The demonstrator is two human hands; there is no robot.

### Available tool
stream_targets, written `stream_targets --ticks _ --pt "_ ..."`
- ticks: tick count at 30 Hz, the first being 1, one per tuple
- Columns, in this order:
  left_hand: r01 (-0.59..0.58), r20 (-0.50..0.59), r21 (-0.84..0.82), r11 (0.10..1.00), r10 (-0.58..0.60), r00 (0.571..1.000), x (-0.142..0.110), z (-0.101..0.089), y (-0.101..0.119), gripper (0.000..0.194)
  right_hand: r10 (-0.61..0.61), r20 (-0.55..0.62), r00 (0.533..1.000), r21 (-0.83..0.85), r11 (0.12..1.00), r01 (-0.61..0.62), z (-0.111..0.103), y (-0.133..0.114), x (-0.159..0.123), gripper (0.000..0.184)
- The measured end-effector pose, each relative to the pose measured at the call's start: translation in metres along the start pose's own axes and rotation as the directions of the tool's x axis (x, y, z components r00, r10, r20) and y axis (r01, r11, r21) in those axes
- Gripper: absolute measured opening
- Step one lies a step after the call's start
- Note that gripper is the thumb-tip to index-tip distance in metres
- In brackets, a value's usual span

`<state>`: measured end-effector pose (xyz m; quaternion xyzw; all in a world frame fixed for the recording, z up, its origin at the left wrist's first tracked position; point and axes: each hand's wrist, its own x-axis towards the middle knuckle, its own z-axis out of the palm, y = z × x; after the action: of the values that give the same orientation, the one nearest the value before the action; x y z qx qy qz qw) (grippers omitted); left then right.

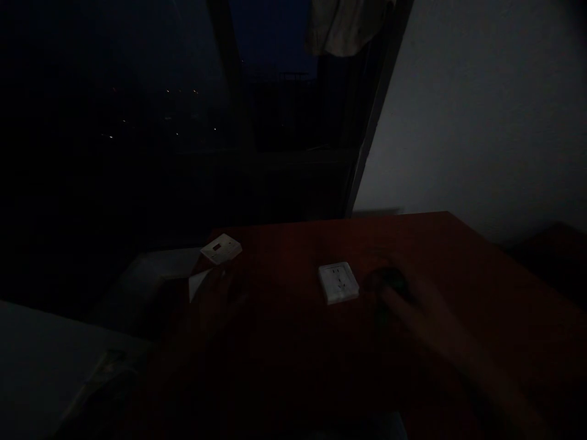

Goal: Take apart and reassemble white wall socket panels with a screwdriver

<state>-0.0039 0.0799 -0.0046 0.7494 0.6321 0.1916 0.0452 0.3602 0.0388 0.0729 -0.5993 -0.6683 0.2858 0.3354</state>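
A white wall socket [339, 282] with dark slots lies face up near the middle of the red-brown table. To its right, my right hand [413, 302] is closed around a dark object with green parts [395, 280]; blur and darkness hide its kind. My left hand [215, 302] is low over the table's left side, its fingers dim and smeared. It overlaps a white flat piece [196, 284], and whether it grips that piece I cannot tell. Just beyond lies a white plate [222, 249] with a small rectangular opening.
The room is very dark. Behind the red-brown table [284, 256] stands a dark window frame [302, 157], with distant lights outside. A pale wall [472, 122] rises at the right, and a light cloth [346, 27] hangs at the top.
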Motion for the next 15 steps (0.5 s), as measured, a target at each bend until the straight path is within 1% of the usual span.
stream_targets --ticks 2,4,6,8,9,10,11,13,14,15 --pt "-0.078 0.081 -0.037 0.996 0.081 0.993 -0.001 0.014 0.021 0.054 0.006 -0.067 0.998 -0.081 0.997 -0.011 -0.010 0.000 0.005 0.043" --pt "-0.114 0.156 -0.093 0.989 0.128 0.980 -0.002 0.026 0.043 0.054 0.009 -0.126 0.992 -0.067 0.998 -0.017 -0.014 0.005 0.011 0.039" --pt "-0.142 0.229 -0.164 0.976 0.177 0.957 -0.003 0.036 0.064 0.055 0.063 -0.172 0.983 0.039 0.998 -0.057 -0.014 0.015 0.014 0.042" --pt "-0.148 0.280 -0.260 0.954 0.221 0.934 -0.003 0.045 0.082 0.058 0.172 -0.196 0.965 0.177 0.975 -0.138 -0.012 0.030 0.013 0.044" --pt "-0.154 0.302 -0.296 0.943 0.245 0.921 -0.002 0.049 0.090 0.060 0.234 -0.213 0.949 0.253 0.951 -0.178 -0.010 0.039 0.012 0.044" --pt "-0.154 0.307 -0.324 0.933 0.258 0.916 0.000 0.054 0.096 0.062 0.288 -0.218 0.932 0.340 0.918 -0.204 -0.009 0.048 0.009 0.043" --pt "-0.160 0.301 -0.354 0.922 0.274 0.913 0.002 0.059 0.102 0.065 0.351 -0.206 0.914 0.447 0.864 -0.231 -0.007 0.058 0.006 0.042" --pt "-0.187 0.244 -0.403 0.896 0.302 0.921 0.010 0.069 0.111 0.069 0.479 -0.143 0.866 0.636 0.715 -0.291 -0.002 0.079 -0.004 0.039" --pt "-0.205 0.214 -0.422 0.883 0.317 0.924 0.015 0.075 0.114 0.071 0.508 -0.081 0.857 0.694 0.647 -0.317 0.001 0.088 -0.011 0.037" --pt "-0.222 0.190 -0.434 0.873 0.330 0.925 0.020 0.081 0.118 0.073 0.506 -0.027 0.862 0.729 0.600 -0.329 0.004 0.097 -0.017 0.036"
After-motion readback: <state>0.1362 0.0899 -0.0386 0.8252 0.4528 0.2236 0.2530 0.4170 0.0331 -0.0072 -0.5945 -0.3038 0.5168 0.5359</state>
